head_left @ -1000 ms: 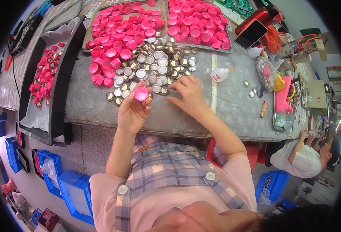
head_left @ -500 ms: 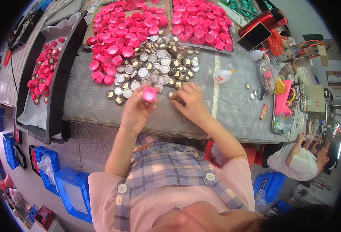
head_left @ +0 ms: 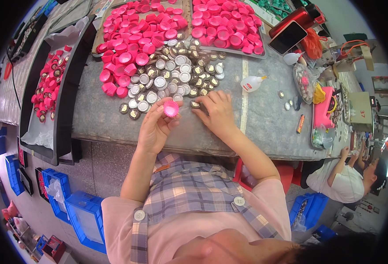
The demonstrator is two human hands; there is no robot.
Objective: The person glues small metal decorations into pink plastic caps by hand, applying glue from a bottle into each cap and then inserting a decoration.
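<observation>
My left hand [head_left: 155, 127] pinches a pink fluted cup [head_left: 171, 108], its open side facing up. Between the thumb and fingertips of my right hand [head_left: 218, 115] is a small dark-rimmed fluted cap [head_left: 195, 104] with a pale patterned face. The two pieces are a short way apart above the grey table. Just beyond my hands lies a heap of similar caps [head_left: 185, 69], some silver side up, others dark with pale faces. Loose pink cups [head_left: 123, 70] spill over the heap's left side.
Trays of pink cups [head_left: 229, 26] stand at the back. At left a black tray [head_left: 66, 97] holds pink pieces with caps in them. To the right lie a glue bottle [head_left: 252, 83], a phone [head_left: 288, 39] and a pink tool [head_left: 322, 110]. A co-worker [head_left: 341, 182] sits far right.
My right hand has shifted slightly, and the cap at its fingertips now shows plainly. My left hand still holds the pink cup in nearly the same place.
</observation>
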